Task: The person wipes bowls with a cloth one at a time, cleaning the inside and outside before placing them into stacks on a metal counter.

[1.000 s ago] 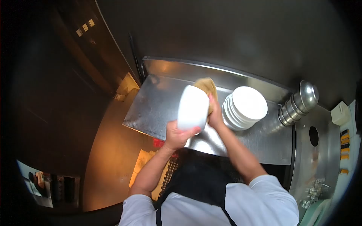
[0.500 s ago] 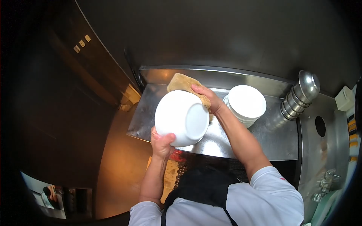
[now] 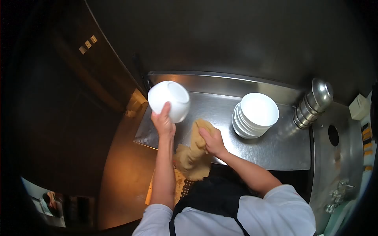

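Note:
My left hand (image 3: 163, 121) grips a white bowl (image 3: 167, 98) by its side, the thumb across the outer wall. The bowl is tilted with its round foot facing up, above the left part of the steel counter (image 3: 275, 151). In my right hand (image 3: 213, 141) a tan cloth (image 3: 195, 155) is bunched, hanging down over the counter's front edge, apart from the bowl. To the right of that hand a stack of white bowls (image 3: 259, 110) stands upright on the counter, leaning slightly. The inside of the held bowl is hidden.
Nested metal bowls (image 3: 314, 103) are piled at the counter's right end. Beyond them lies a steel surface with a dark round hole (image 3: 333, 135) and a faucet (image 3: 339, 192). A raised steel backsplash (image 3: 220, 83) runs along the dark wall.
My left hand has carried the bowl away to the left and farther from me. The cloth has come off the bowl, and my right hand has drawn it down toward my body.

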Demonstrator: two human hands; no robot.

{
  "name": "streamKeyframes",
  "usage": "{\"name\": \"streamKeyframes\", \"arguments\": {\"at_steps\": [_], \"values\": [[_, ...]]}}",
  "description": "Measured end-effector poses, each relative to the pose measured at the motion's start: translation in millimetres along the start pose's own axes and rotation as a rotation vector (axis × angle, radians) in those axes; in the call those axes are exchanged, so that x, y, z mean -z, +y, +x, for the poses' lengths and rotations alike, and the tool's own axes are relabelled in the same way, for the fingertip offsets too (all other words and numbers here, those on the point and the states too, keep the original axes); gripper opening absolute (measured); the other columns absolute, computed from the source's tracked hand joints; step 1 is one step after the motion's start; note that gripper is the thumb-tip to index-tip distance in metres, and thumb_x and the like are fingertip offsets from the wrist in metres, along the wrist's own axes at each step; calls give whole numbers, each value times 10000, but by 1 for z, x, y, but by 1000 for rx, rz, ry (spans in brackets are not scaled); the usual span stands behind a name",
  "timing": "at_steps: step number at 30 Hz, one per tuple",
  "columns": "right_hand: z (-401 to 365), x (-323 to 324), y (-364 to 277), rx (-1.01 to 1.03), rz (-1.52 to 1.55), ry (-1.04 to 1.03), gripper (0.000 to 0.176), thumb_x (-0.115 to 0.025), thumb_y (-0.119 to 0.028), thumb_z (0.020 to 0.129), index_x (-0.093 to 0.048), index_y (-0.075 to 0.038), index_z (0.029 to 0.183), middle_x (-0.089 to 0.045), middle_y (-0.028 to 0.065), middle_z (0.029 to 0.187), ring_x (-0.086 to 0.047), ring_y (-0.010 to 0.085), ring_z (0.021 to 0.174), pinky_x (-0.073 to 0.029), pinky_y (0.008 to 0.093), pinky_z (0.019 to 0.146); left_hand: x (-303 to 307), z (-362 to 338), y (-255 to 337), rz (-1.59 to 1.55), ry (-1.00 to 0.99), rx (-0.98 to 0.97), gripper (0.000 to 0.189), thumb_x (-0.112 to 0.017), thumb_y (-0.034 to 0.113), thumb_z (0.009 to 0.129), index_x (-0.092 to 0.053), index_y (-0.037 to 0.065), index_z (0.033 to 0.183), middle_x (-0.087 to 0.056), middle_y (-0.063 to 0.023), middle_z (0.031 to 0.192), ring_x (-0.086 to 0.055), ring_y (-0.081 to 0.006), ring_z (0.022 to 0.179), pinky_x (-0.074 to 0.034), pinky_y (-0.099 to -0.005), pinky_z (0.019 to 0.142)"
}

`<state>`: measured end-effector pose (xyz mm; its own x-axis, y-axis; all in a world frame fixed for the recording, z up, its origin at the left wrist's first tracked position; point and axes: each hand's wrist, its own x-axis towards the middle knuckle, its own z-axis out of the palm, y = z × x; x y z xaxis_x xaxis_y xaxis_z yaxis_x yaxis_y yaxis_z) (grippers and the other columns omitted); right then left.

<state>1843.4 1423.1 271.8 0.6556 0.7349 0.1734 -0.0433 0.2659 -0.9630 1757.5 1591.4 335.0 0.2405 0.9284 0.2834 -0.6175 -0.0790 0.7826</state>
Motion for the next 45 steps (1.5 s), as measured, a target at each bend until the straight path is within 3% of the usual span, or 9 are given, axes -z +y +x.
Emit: {"name": "streamKeyframes", "arguments": {"at_steps": [3, 7, 18, 21, 23, 27, 32, 36, 45], "values": [[-14, 31, -33, -123, 128, 120, 341, -626, -316, 1000, -679, -5, 1130, -698, 60, 988, -644, 117, 888, -523, 285, 758, 42, 25, -25, 802, -296, -141, 256, -794, 164, 828, -721, -31, 977, -741, -107, 826, -711, -196, 737, -555, -350, 694], [-37, 98, -32, -21, 125, 142, 369, -581, -271, 1022, -607, 18, 1250, -667, 93, 1153, -634, 159, 1035, -515, 301, 878, 79, 27, -47, 1673, -884, -337, 278, -785, 245, 822, -734, 57, 1019, -710, -217, 802, -707, -369, 720, -564, -440, 678], [-189, 191, -91, 104, 412, 856, 500, -488, -443, 1044, -499, -80, 1387, -617, 78, 1261, -627, 240, 1126, -528, 408, 963, 104, 69, -119, 1720, -974, -504, 129, -589, 73, 821, -714, 99, 836, -709, -175, 741, -712, -363, 691, -552, -481, 634], [-200, 208, -118, 324, 372, 999, 534, -462, -463, 1048, -433, -122, 1458, -553, 78, 1382, -569, 257, 1244, -481, 438, 1043, 60, 58, -103, 1773, -921, -217, 418, -764, 159, 763, -668, 62, 1159, -703, -220, 1113, -664, -351, 1101, -461, -559, 962], [-193, 217, -134, 446, 337, 1113, 526, -421, -471, 1059, -444, -138, 1465, -553, 68, 1396, -552, 266, 1273, -462, 453, 1069, 24, 22, -92, 1645, -808, -498, 767, -855, 276, 723, -531, 31, 1374, -581, -239, 1350, -527, -364, 1303, -337, -582, 1095], [-154, 239, -147, 467, 373, 1091, 581, -488, -491, 1033, -469, -60, 1423, -584, 80, 1344, -575, 253, 1229, -469, 408, 1042, -85, -44, -55, 959, -1060, -682, 803, -822, 394, 783, -494, 20, 1414, -543, -240, 1399, -500, -403, 1326, -358, -538, 1122], [-99, 260, -114, 343, 406, 870, 570, -515, -464, 1035, -474, -30, 1402, -604, 105, 1272, -607, 224, 1158, -503, 372, 973, -165, -117, -73, 1117, -1416, -746, 577, -749, 430, 845, -629, 36, 1248, -677, -188, 1211, -628, -344, 1169, -468, -469, 1025], [-97, 278, -102, 280, 420, 796, 577, -482, -473, 1049, -457, -24, 1411, -581, 99, 1306, -600, 221, 1170, -501, 369, 985, -183, -115, -94, 1336, -1579, -469, 305, -734, 380, 871, -736, 76, 853, -710, -137, 733, -700, -350, 720, -543, -448, 691], [-80, 342, -80, 134, 562, 720, 571, -487, -472, 1048, -465, -32, 1409, -586, 97, 1294, -597, 217, 1175, -501, 362, 984, -203, -107, -91, 434, -892, 499, 330, -686, 260, 972, -675, -30, 1128, -736, -80, 1038, -700, -169, 898, -536, -292, 821]]}}
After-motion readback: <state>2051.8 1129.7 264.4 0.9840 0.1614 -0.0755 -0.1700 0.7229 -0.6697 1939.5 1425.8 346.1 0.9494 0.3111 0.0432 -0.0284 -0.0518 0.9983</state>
